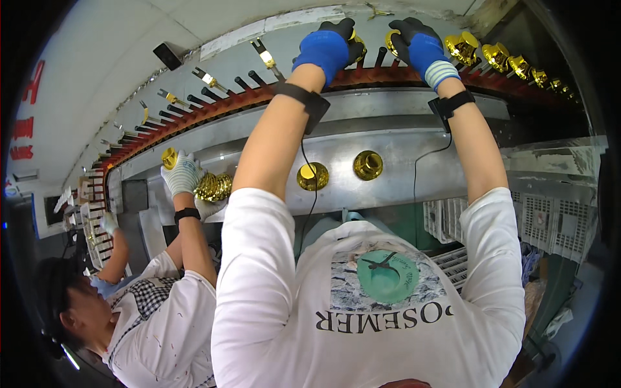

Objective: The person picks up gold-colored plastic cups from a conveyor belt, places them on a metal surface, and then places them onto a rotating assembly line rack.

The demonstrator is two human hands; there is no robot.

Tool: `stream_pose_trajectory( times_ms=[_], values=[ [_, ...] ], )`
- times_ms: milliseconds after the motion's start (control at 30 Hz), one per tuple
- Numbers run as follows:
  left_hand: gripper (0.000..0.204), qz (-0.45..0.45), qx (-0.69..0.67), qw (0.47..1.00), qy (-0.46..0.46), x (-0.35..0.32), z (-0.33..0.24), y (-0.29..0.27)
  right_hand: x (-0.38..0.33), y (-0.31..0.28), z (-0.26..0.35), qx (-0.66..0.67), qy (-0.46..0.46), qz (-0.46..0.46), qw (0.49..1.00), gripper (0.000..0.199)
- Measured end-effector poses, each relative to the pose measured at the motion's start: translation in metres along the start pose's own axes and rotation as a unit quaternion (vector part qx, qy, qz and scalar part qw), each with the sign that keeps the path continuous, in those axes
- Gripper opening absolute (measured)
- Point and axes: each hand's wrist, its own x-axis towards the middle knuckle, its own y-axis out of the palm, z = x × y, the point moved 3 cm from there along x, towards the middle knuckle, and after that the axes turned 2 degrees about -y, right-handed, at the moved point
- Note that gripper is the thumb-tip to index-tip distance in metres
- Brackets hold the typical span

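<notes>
Both arms reach up to the curved red rack of dark metal pegs [213, 103]. The left hand [330, 46] in its blue-and-black glove is clamped on a shiny gold metal cap [358, 46]; the right hand [414, 42] grips another gold cap [391, 41]. Each cap is best seated squarely on its peg, pressed straight without tilting.

A curved red rack [362, 77] of black pegs [240, 83] carries gold caps [498, 55].
</notes>
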Motion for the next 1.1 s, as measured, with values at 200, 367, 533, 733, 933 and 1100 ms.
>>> stream_pose_trajectory(
  times_ms=[200, 367, 533, 733, 933, 1100],
  values=[
    [0.044, -0.132, 0.047, 0.984, 0.109, -0.057, 0.01, -0.03, -0.019, -0.03, 0.038, 0.08, -0.117, -0.125, 0.982, 0.028],
    [0.051, -0.103, -0.115, 0.985, 0.071, -0.183, 0.012, -0.013, -0.122, -0.047, 0.107, 0.133, -0.102, -0.09, 0.982, 0.049],
    [0.06, 0.123, -0.037, 0.991, -0.036, -0.262, 0.105, 0.136, -0.215, 0.063, 0.107, 0.176, -0.018, 0.18, 0.967, 0.058],
    [0.074, 0.189, 0.016, 0.975, -0.118, -0.276, 0.106, 0.174, -0.247, 0.11, 0.133, 0.12, 0.015, 0.315, 0.941, 0.057],
    [0.079, 0.047, 0.006, 0.996, 0.081, -0.22, 0.049, 0.089, -0.187, 0.04, 0.049, 0.044, -0.03, 0.01, 0.999, 0.072],
    [0.065, -0.17, 0.013, 0.957, 0.234, -0.063, -0.056, -0.007, -0.034, -0.064, -0.051, -0.12, 0.072, -0.197, 0.97, 0.062]
  ],
)
